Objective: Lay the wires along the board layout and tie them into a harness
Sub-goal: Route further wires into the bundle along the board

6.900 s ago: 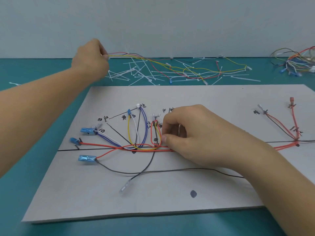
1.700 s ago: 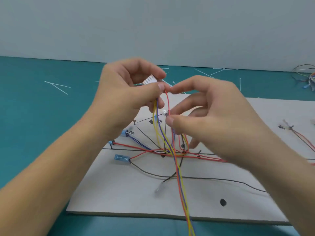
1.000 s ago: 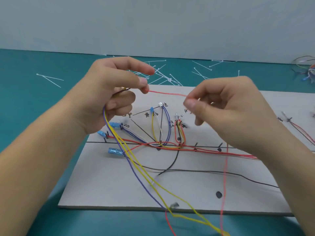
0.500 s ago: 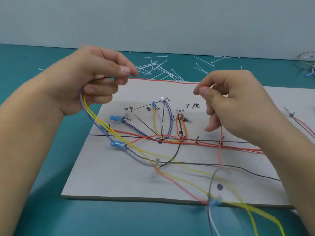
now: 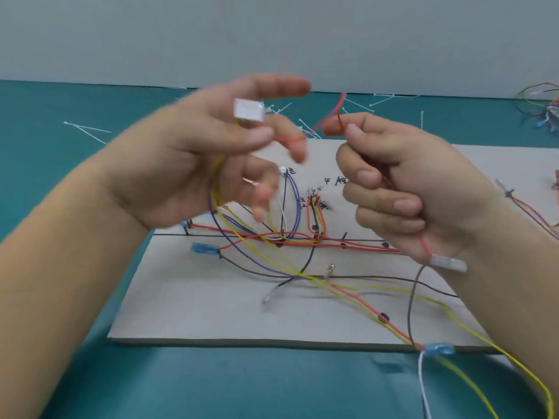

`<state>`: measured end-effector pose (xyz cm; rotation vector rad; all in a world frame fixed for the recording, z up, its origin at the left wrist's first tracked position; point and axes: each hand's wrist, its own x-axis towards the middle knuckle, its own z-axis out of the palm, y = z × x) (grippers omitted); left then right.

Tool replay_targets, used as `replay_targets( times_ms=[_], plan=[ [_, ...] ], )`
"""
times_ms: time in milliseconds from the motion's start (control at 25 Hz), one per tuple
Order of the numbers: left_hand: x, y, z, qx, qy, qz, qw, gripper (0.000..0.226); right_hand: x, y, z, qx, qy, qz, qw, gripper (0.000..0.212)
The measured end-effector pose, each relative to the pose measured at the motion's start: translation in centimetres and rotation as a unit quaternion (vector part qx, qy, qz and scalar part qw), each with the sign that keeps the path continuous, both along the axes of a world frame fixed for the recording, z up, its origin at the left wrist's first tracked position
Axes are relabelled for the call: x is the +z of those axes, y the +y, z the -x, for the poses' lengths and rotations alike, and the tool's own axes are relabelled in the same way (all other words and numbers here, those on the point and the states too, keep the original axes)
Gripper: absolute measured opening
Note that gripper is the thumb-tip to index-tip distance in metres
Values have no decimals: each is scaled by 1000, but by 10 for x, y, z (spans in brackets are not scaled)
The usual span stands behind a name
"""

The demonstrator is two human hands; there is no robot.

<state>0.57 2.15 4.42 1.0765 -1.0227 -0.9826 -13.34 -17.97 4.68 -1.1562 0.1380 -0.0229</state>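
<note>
A grey layout board (image 5: 193, 316) with black drawn lines lies on the teal table. Red, yellow, purple and black wires (image 5: 287, 237) run along its lines. My left hand (image 5: 193, 164) is raised above the board and blurred; it pinches a white connector (image 5: 248, 109) from which yellow and purple wires (image 5: 242, 246) hang down over the board. My right hand (image 5: 402, 189) is curled round a red wire (image 5: 340, 119), pinched at thumb and forefinger; the wire leaves below the palm at a clear terminal (image 5: 447, 263). A blue terminal (image 5: 438, 349) lies at the board's front edge.
Loose white cable ties (image 5: 87, 130) lie scattered on the table behind the board. A bundle of spare wires (image 5: 544, 113) sits at the far right. A blue spade terminal (image 5: 205, 247) rests on the board's left part. A pale wall stands behind the table.
The hands have come closer together and the taut red wire between them has gone slack. My right hand has curled round the red wire, and the white connector now shows at my left fingertips.
</note>
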Motion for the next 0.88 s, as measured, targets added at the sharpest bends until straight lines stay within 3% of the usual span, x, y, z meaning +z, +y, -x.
replay_targets(
  times_ms=[160, 320, 400, 520, 640, 720, 880],
  plan=[
    [-3, -18, 35, 37, 5, -60, 998, 62, -4, 10, 2, -28, -34, -137, 990, 23],
    [10, -9, 30, 132, -43, -127, 982, 12, 2, 0, 4, -47, -57, -171, 982, 19],
    [14, -4, 27, 106, -21, -167, 980, 24, 4, -5, 4, -57, -47, -123, 990, 14],
    [17, -5, 30, 74, 35, -199, 977, 61, 3, -6, 5, 22, 27, 44, 998, 17],
    [17, -8, 33, 87, 62, -185, 977, 73, -1, 3, 10, 183, 84, 204, 958, 35],
    [18, -11, 36, 128, 75, -157, 976, 71, -6, 13, 13, 271, 81, 228, 932, 39],
    [11, -25, 50, 283, 14, -78, 956, 61, -16, 29, 15, 303, 48, 189, 933, 27]
  ],
)
